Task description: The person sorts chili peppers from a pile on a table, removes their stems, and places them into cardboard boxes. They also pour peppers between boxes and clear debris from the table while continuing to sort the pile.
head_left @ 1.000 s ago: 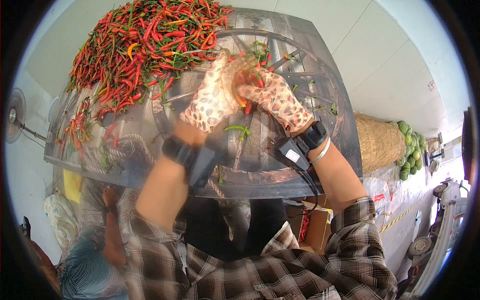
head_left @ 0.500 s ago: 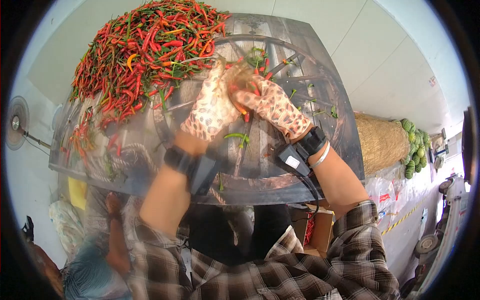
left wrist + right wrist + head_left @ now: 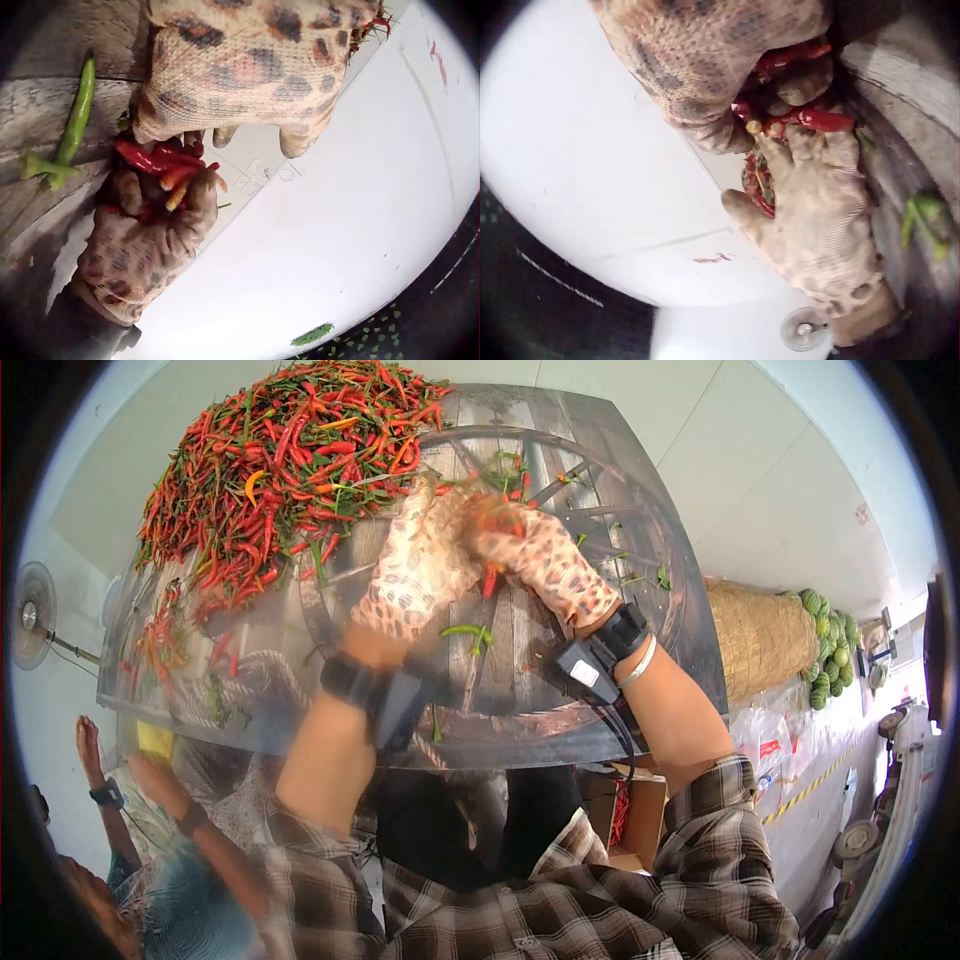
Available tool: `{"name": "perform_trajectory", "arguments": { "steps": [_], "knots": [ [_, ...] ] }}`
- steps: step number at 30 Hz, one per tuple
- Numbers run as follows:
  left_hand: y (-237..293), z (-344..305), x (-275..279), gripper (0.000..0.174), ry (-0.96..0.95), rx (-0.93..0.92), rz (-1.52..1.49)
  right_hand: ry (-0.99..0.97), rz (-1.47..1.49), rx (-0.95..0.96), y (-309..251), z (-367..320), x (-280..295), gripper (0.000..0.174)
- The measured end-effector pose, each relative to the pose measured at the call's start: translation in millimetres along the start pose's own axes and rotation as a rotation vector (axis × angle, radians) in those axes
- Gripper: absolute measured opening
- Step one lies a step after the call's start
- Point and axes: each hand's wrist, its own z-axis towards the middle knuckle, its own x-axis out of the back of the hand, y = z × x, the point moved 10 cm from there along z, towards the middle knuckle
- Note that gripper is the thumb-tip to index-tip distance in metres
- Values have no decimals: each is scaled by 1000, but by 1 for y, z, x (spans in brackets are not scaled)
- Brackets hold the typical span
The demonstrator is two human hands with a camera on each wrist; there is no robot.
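Note:
Both hands wear patterned knit gloves and meet over the table. My right hand (image 3: pixel 555 560) grips a small bunch of red chili peppers (image 3: pixel 154 159), their ends poking out between its fingers and thumb in the left wrist view. My left hand (image 3: pixel 415 570) faces it, its fingers reaching straight to the bunch and its thumb held apart in the right wrist view. One red chili (image 3: pixel 826 120) lies across its fingertips. In the head view the left fingertips are blurred. Below the hands a green chili (image 3: pixel 465 630) lies on the tabletop.
A big heap of red chilies (image 3: pixel 290 470) covers the table's far left. Loose stems and a few chilies (image 3: pixel 515 475) lie beyond the hands. Under the near edge stands a cardboard box (image 3: pixel 640 820) with chilies inside. Another person's arm (image 3: pixel 205 825) is at lower left.
My hands stay together at the bunch, with the left fingers shifting slightly. The other person at lower left has lifted their hands into view. The head view has moved a little.

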Motion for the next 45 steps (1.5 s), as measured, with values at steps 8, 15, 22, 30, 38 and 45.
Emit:
{"name": "perform_trajectory", "arguments": {
  "steps": [8, 15, 22, 30, 38, 45],
  "knots": [
    [5, -7, 1, 60, 111, -36, -107, -34, 874, -161, 36, 7, 12, 23],
    [6, -6, 2, 56, -41, -52, -153, 224, 184, 336, -25, -19, 74, 34],
    [19, 10, 28, 51, -159, 16, 75, 62, 874, 224, -28, -68, 129, 25],
    [19, 6, 22, 48, -118, 21, -25, 568, 855, 91, 11, -256, 229, 35],
    [29, 8, 35, 49, -138, 32, 112, 1051, 665, -274, 168, -424, 248, 27],
    [29, 4, 28, 51, -173, 38, 184, 1043, 461, -523, 336, -461, 256, 17]
  ]
}}
